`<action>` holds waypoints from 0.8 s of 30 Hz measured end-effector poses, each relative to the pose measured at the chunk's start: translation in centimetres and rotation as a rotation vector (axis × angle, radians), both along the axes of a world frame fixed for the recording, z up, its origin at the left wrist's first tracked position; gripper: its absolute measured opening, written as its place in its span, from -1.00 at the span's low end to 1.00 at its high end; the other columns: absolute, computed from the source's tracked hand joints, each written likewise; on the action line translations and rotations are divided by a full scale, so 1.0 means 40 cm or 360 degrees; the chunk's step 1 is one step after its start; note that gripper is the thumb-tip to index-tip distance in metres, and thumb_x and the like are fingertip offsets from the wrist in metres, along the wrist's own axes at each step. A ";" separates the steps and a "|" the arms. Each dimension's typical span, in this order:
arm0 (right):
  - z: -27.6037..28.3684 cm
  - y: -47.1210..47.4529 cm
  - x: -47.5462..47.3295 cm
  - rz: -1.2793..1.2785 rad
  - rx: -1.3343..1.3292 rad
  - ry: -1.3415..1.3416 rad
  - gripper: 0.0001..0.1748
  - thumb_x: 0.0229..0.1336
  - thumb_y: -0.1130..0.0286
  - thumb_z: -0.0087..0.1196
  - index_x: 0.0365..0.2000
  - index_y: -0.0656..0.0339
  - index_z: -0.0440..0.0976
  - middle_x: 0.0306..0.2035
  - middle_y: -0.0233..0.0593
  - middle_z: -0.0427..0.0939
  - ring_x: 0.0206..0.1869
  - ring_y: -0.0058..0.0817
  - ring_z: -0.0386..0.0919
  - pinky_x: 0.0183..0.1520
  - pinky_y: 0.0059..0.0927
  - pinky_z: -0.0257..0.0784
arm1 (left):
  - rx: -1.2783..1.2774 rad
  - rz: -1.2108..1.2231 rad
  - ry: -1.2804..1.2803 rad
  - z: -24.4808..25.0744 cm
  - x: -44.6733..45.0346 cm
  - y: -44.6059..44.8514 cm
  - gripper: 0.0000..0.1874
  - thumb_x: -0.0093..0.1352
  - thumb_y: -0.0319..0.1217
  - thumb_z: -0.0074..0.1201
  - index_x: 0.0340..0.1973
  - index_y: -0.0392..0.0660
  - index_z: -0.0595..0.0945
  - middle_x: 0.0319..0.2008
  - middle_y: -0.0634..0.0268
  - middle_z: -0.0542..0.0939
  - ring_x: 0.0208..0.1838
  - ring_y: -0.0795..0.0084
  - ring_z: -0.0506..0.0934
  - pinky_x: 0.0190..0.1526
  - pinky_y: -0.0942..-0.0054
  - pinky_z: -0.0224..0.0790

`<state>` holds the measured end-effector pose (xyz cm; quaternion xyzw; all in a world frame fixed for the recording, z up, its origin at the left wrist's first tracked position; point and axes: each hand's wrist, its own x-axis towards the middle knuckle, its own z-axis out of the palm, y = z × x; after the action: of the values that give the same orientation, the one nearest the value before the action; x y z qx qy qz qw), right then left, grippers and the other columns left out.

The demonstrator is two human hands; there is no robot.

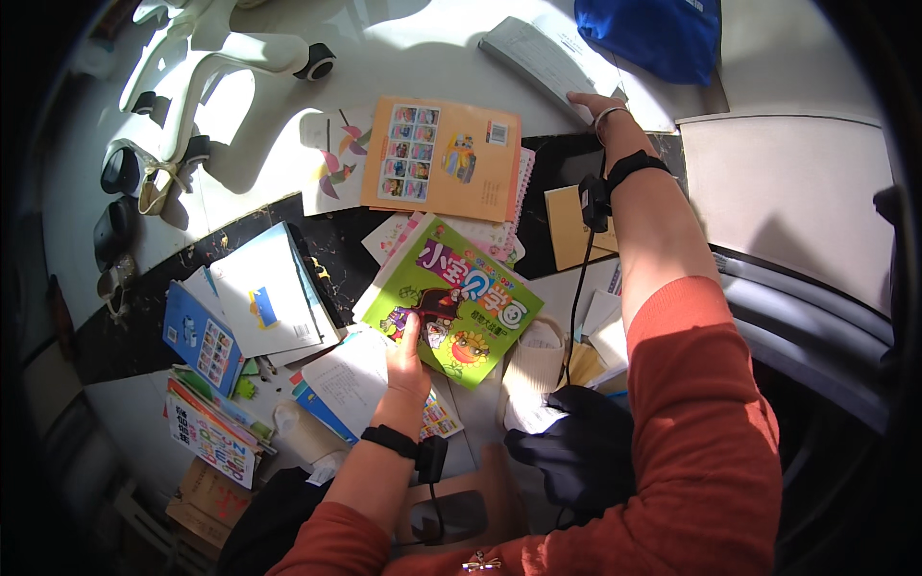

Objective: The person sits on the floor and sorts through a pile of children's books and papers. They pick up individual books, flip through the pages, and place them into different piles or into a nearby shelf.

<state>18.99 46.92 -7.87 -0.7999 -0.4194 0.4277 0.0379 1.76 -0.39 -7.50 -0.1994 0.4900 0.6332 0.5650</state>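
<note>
My left hand [408, 366] grips a green children's colouring book [461, 317], thumb on the cover and the other fingers hidden beneath. The cover shows a cartoon figure in a dark hat and a sunflower wearing glasses. My right hand [601, 109] is stretched far forward to the near end of a thick stack of grey-white paper [551, 61] on the floor. It seems to touch the stack, but how its fingers lie cannot be made out. Beyond the green book lies an orange book [443, 158], back cover up, over a pink spiral-bound book [524, 194].
Left are a white book [263, 302], a blue book [202, 338] and a pile of colourful books [212, 432]. Written sheets [353, 374] lie near my left wrist. A white wheeled chair base [194, 79] stands upper left, a blue bag [652, 36] upper right. Brown notebooks [573, 230] lie right.
</note>
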 end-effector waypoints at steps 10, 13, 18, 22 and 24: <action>0.051 0.010 -0.116 0.1447 0.0820 -0.0798 0.43 -0.51 -0.16 0.52 0.39 0.04 -0.01 0.23 -0.05 0.29 0.33 -0.11 0.22 0.24 -0.17 0.32 | -0.0011 -0.0063 0.0031 -0.001 -0.001 -0.007 -0.61 0.47 -0.33 0.03 0.17 -0.16 0.43 0.09 0.26 0.53 0.11 0.34 0.51 0.17 0.29 0.37; 0.059 0.013 -0.152 0.1486 0.0606 -0.0848 0.41 -0.52 -0.23 0.49 0.37 0.06 0.06 0.19 -0.03 0.33 0.31 -0.13 0.25 0.22 -0.18 0.33 | 0.0021 -0.0029 0.0048 -0.007 -0.001 -0.010 -0.61 0.47 -0.33 0.03 0.17 -0.17 0.43 0.09 0.27 0.54 0.10 0.35 0.51 0.16 0.30 0.37; 0.095 0.010 -0.185 0.1659 0.0502 -0.1101 0.23 -0.45 -0.40 0.36 0.21 0.20 0.35 0.06 -0.06 0.42 0.21 -0.22 0.38 0.10 -0.17 0.45 | 0.0059 -0.0028 0.0085 -0.020 0.003 -0.017 -0.56 0.43 -0.38 0.11 0.17 -0.21 0.41 0.06 0.28 0.52 0.08 0.40 0.48 0.16 0.37 0.33; 0.102 0.018 -0.237 0.1587 0.0272 -0.0872 0.20 -0.33 -0.51 0.21 0.19 0.20 0.37 0.05 -0.04 0.42 0.07 -0.19 0.53 0.02 -0.21 0.53 | 0.0037 -0.0023 0.0147 -0.023 0.005 -0.019 -0.58 0.42 -0.37 0.13 0.15 -0.21 0.44 0.04 0.29 0.53 0.05 0.43 0.48 0.14 0.39 0.32; 0.099 0.017 -0.241 0.1653 0.0293 -0.0974 0.19 -0.27 -0.53 0.13 0.21 0.20 0.35 0.08 -0.02 0.41 0.05 -0.17 0.56 0.03 -0.20 0.54 | -0.0035 -0.0050 0.0148 -0.023 0.004 -0.019 -0.61 0.43 -0.37 0.11 0.14 -0.18 0.46 0.04 0.28 0.55 0.07 0.38 0.51 0.13 0.34 0.37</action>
<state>9.35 47.61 -3.90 -0.5709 -0.7817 0.1030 -0.2290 1.93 -1.14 -8.40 -0.1680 0.5258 0.6274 0.5493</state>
